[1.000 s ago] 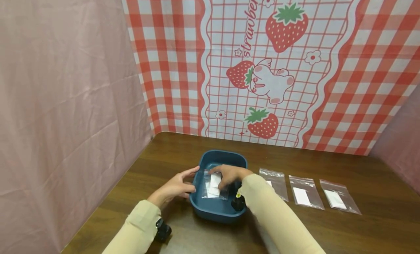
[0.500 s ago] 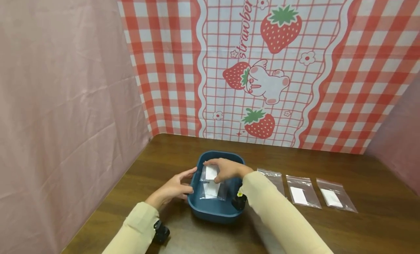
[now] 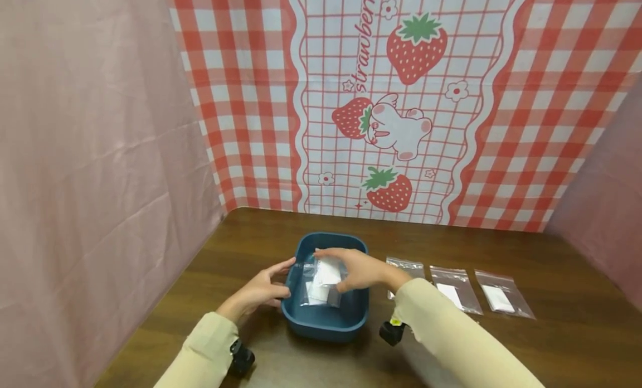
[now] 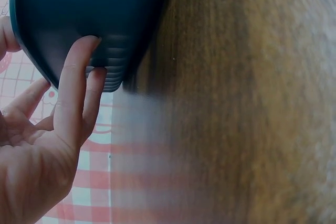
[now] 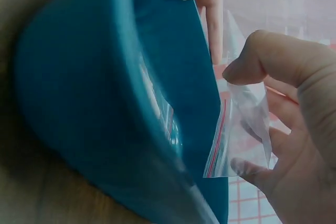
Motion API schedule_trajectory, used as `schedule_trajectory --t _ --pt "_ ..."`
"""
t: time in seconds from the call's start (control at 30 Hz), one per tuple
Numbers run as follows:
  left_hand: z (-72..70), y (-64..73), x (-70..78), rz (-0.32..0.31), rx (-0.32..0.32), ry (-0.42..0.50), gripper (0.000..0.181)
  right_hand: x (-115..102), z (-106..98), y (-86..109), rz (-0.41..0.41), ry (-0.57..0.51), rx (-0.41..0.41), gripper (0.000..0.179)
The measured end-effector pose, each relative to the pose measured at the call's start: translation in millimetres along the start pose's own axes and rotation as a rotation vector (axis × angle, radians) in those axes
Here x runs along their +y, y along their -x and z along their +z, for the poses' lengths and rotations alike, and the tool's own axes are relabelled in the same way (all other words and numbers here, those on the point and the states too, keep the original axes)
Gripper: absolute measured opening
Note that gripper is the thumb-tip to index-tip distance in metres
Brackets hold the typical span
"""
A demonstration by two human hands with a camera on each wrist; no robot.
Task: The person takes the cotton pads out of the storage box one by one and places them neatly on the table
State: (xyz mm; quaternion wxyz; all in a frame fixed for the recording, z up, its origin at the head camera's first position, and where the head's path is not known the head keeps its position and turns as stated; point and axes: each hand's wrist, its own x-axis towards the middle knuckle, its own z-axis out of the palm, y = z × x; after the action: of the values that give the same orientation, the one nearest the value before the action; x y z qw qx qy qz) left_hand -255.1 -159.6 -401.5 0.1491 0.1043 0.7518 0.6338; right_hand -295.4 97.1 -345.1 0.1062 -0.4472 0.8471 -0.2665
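Nearest, the pale left sleeve [image 3: 200,352] and right sleeve [image 3: 463,340] reach in from the bottom edge, each with a small black camera at the wrist, the left camera [image 3: 242,358] and the right camera [image 3: 392,333]. Beyond the cuffs, the left hand [image 3: 256,290] has its fingers spread and mostly straight, the tips touching the side of a blue tub [image 3: 325,332] at and below its rim. The right hand [image 3: 363,270] reaches over the tub from the other side, pinching a clear zip bag [image 3: 328,272] between thumb and fingers. That bag has a white piece inside and is over the mouth of the tub; the right wrist view shows a red line along its seal.

Under it, on the floor of the tub, lie more bagged white pieces [image 3: 317,294], overlapped so that their number cannot be told. To the right on the brown wooden surface [image 3: 246,232], three similar bags lie flat in a row: the left bag [image 3: 401,264], partly hidden behind the right arm, the middle bag [image 3: 453,290] and the right bag [image 3: 503,296]. Pink cloth [image 3: 90,154] hangs along the left, and behind the surface hangs a red-and-white checked cloth [image 3: 241,98] printed with strawberries and a white cartoon animal.
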Motion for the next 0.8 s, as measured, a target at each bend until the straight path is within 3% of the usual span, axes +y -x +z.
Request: schedule_trajectory --t 0.37,0.8 --pt "4.2 -2.5 -6.5 -0.005 0.006 0.008 0.078 -1 4 54.2 -0.011 -0.052 0.109 0.077" --pt "6.2 0.5 -0.3 0.006 0.016 0.007 0.078 7 26 113.5 -0.152 0.037 0.274 0.082"
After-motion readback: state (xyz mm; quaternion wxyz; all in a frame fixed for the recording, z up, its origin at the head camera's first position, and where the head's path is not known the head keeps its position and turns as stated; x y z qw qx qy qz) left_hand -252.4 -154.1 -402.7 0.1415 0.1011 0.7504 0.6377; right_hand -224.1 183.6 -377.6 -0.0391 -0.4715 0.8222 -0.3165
